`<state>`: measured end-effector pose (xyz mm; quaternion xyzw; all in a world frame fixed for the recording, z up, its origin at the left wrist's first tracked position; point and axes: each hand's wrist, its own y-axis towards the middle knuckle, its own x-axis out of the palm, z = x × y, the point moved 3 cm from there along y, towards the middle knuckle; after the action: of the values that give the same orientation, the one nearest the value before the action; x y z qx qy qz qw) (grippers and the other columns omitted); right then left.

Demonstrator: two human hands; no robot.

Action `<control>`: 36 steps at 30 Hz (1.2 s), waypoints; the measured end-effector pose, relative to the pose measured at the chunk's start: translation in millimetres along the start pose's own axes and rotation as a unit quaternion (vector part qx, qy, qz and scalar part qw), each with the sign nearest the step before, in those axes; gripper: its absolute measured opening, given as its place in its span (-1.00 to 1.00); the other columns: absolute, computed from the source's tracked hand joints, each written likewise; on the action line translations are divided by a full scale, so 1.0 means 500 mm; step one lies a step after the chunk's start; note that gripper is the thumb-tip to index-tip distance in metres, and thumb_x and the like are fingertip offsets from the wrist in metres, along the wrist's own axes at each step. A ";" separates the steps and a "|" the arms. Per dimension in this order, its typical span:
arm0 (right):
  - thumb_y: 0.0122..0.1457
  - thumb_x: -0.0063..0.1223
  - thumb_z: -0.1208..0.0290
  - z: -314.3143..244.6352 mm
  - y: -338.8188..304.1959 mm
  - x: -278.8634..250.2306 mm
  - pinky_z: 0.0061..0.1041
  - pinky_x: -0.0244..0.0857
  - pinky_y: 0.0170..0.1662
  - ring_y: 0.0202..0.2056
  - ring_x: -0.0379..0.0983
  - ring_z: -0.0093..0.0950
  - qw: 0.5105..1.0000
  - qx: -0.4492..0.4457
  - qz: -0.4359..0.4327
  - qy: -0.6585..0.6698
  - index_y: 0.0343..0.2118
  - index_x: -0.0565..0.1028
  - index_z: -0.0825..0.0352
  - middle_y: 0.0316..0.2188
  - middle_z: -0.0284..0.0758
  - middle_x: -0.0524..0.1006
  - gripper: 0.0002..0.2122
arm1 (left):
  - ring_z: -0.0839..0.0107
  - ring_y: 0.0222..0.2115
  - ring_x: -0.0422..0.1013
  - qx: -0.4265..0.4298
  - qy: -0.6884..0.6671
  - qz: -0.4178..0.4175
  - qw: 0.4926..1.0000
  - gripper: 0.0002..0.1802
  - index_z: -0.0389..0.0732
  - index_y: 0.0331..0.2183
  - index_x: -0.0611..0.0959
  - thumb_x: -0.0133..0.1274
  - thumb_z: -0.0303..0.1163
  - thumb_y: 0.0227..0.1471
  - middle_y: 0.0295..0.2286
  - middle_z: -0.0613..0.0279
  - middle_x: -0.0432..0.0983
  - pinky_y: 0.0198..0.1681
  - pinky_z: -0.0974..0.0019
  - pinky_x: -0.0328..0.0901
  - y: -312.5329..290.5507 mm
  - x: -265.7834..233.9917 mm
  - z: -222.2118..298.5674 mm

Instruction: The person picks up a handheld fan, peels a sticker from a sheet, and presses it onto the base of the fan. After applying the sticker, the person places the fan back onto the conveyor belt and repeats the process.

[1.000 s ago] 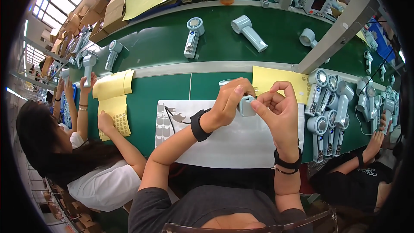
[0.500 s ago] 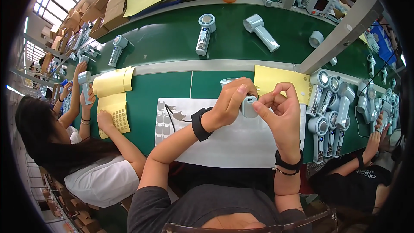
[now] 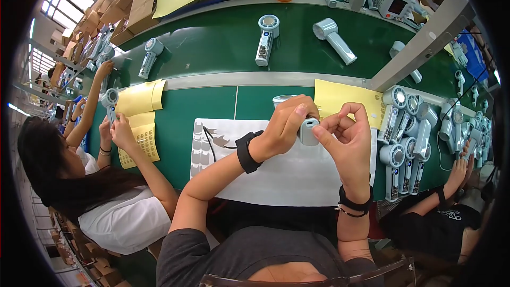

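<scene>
My left hand (image 3: 289, 125) is closed around a light-blue handheld fan, whose flat handle end (image 3: 308, 133) with a small slot faces me. Part of its round head (image 3: 280, 99) shows behind my fingers. At the right edge of that handle end, my right hand (image 3: 345, 138) has thumb and forefinger together, the thumb touching the fan. Whatever may be between those fingertips is too small to make out. Beneath both hands lies a white sheet (image 3: 265, 180) with grey stickers (image 3: 201, 154) along its left side.
Several finished-looking fans (image 3: 396, 157) are stacked at my right. A yellow sheet (image 3: 340, 93) lies behind my hands. Beyond a metal rail, fans (image 3: 267, 40) rest on a green belt (image 3: 212, 42). A slanted metal post (image 3: 419, 42) stands right. Co-workers sit on both sides.
Fans on the green belt have shifted to the right. The left co-worker now has both hands at a fan. My own hands have barely moved.
</scene>
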<state>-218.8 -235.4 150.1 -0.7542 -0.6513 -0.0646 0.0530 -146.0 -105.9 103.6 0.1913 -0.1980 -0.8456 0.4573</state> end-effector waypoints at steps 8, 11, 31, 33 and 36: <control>0.01 0.21 0.69 -0.006 -0.009 0.009 -0.69 0.26 -0.29 -0.43 0.38 -0.67 0.997 -0.036 0.028 -0.061 -0.24 0.18 0.27 -0.48 -0.34 0.52 -0.60 | 0.19 -0.49 0.27 0.009 0.012 -0.008 1.000 -0.53 -0.32 -0.48 0.49 -0.44 -0.30 0.27 -0.52 0.07 0.40 -0.35 0.22 0.18 -0.002 0.001 0.001; 0.00 0.22 0.69 -0.011 -0.013 0.015 -0.68 0.25 -0.31 -0.44 0.36 -0.67 0.990 -0.052 0.053 -0.118 -0.24 0.18 0.27 -0.49 -0.35 0.51 -0.59 | 0.19 -0.49 0.28 0.017 0.019 -0.002 1.000 -0.52 -0.33 -0.48 0.50 -0.43 -0.27 0.28 -0.52 0.07 0.40 -0.35 0.22 0.19 -0.001 0.003 0.002; 0.19 0.11 0.39 0.090 0.035 -0.050 -0.69 0.21 -0.36 -0.47 0.30 -0.71 0.997 0.011 0.040 -0.067 -0.22 0.37 0.32 -0.46 -0.48 0.41 -0.80 | 0.21 -0.44 0.32 0.102 0.314 -0.164 0.930 -0.64 -0.23 -0.45 0.48 0.11 -0.12 -0.13 -0.47 0.18 0.39 -0.26 0.23 0.22 0.094 -0.073 0.044; 0.18 0.13 0.39 0.113 0.024 -0.043 -0.70 0.20 -0.35 -0.44 0.30 -0.72 0.990 0.046 0.007 -0.136 -0.24 0.38 0.31 -0.44 -0.47 0.41 -0.81 | 0.22 -0.39 0.33 0.111 0.393 -0.175 0.896 -0.68 -0.21 -0.44 0.49 0.12 -0.17 -0.16 -0.46 0.20 0.40 -0.20 0.19 0.20 0.117 -0.114 -0.018; 0.16 0.14 0.40 0.125 -0.006 -0.008 -0.68 0.21 -0.35 -0.41 0.32 -0.69 0.978 0.066 -0.026 -0.196 -0.25 0.40 0.31 -0.43 -0.44 0.41 -0.82 | 0.24 -0.25 0.35 0.101 0.536 -0.231 0.806 -0.70 -0.20 -0.38 0.52 0.11 -0.23 -0.20 -0.40 0.20 0.41 0.03 0.05 0.12 0.147 -0.194 -0.136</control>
<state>-220.7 -228.6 87.6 -0.7301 -0.6710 0.1266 -0.0279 -11.3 -71.4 97.1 0.6994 0.0444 -0.6643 0.2599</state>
